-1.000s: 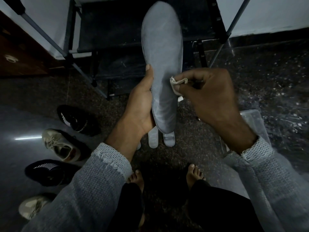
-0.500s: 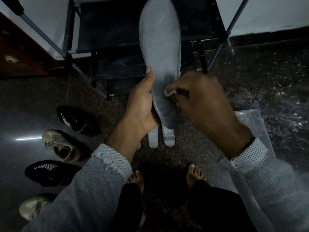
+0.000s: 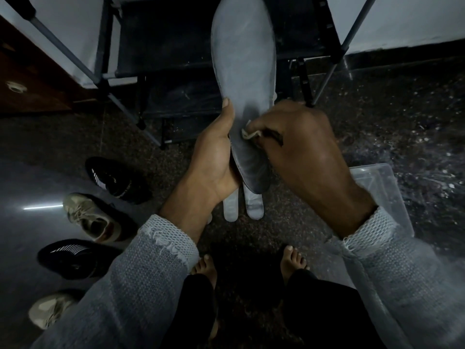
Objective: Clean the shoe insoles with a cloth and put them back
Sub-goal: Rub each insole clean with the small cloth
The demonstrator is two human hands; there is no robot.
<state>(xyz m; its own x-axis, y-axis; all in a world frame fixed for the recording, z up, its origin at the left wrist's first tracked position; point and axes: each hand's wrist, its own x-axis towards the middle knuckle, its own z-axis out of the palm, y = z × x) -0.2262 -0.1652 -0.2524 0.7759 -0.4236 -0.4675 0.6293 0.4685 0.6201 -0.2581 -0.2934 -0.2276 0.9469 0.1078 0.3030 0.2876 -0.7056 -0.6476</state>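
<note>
A long grey insole (image 3: pixel 242 54) stands upright in front of me, toe end up. My left hand (image 3: pixel 214 157) grips its heel end from the left, thumb along the edge. My right hand (image 3: pixel 297 144) pinches a small pale cloth (image 3: pixel 250 133) and presses it against the insole's lower half. Two more pale insoles (image 3: pixel 242 206) lie on the floor below, mostly hidden behind the held one. On the floor at the left sit two black shoes (image 3: pixel 115 180) (image 3: pixel 73 258) and two beige sneakers (image 3: pixel 93 217) (image 3: pixel 47 311).
A dark metal-framed shoe rack (image 3: pixel 161 59) stands straight ahead against a pale wall. A clear plastic box (image 3: pixel 377 192) sits on the floor under my right forearm. A brown wooden cabinet (image 3: pixel 27 81) is at the far left. My bare feet (image 3: pixel 294 260) stand on the speckled floor.
My right hand with the cloth has slid down and leftward along the insole from its right edge toward the heel. The insole has risen slightly in view.
</note>
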